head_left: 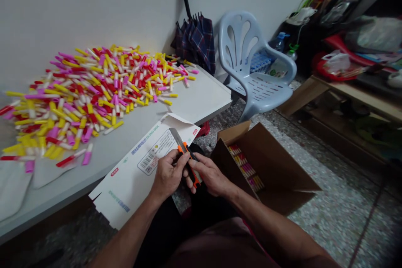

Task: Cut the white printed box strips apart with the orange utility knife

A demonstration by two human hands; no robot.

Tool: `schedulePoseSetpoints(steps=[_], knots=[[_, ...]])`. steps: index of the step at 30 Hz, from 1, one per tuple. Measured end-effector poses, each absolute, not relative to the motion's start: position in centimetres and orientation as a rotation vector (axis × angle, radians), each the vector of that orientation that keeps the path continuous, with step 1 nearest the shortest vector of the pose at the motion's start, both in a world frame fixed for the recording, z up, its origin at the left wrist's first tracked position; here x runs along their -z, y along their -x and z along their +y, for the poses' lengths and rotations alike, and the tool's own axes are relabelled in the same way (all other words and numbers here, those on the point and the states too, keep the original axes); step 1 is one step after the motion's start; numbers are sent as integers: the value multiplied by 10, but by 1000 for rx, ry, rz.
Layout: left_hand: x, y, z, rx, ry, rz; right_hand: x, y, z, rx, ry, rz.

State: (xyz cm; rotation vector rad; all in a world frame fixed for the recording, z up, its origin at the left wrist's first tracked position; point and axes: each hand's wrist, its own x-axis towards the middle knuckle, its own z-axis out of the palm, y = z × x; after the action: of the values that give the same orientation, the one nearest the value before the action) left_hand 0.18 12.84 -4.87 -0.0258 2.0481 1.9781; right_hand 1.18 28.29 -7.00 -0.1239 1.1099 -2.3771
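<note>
Both my hands grip an orange and black utility knife (186, 153) with its blade pushed out, held just off the table's near edge. My left hand (168, 174) pinches the knife's upper body. My right hand (210, 174) is wrapped round its lower handle. Under the knife a flattened white printed carton (138, 171) lies half on the table (201, 98), half hanging over the edge. A big heap of yellow, red, pink and white marker pens (91, 92) covers the table's far left.
An open cardboard box (270, 171) holding rows of packed pens stands on the speckled floor to my right. A pale blue plastic chair (254, 71) and a folded plaid umbrella (196, 35) stand by the wall. A cluttered wooden bench (345, 92) sits far right.
</note>
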Motion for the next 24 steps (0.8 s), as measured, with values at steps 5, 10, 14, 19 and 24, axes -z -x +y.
schedulePoseSetpoints(steps=[5,10,14,19,24], knots=[[43,-3,131,-2091,98,1903,73,-13,288,2358,79,1001],[47,-1,130,-2137,151,1891,76,-14,288,2364,87,1028],[49,-2,129,-2107,161,1958,75,-15,287,2368,121,1061],[47,-4,127,-2086,134,1953,76,-14,290,2359,117,1058],[48,-4,126,-2106,79,1951,77,-14,290,2338,105,1070]])
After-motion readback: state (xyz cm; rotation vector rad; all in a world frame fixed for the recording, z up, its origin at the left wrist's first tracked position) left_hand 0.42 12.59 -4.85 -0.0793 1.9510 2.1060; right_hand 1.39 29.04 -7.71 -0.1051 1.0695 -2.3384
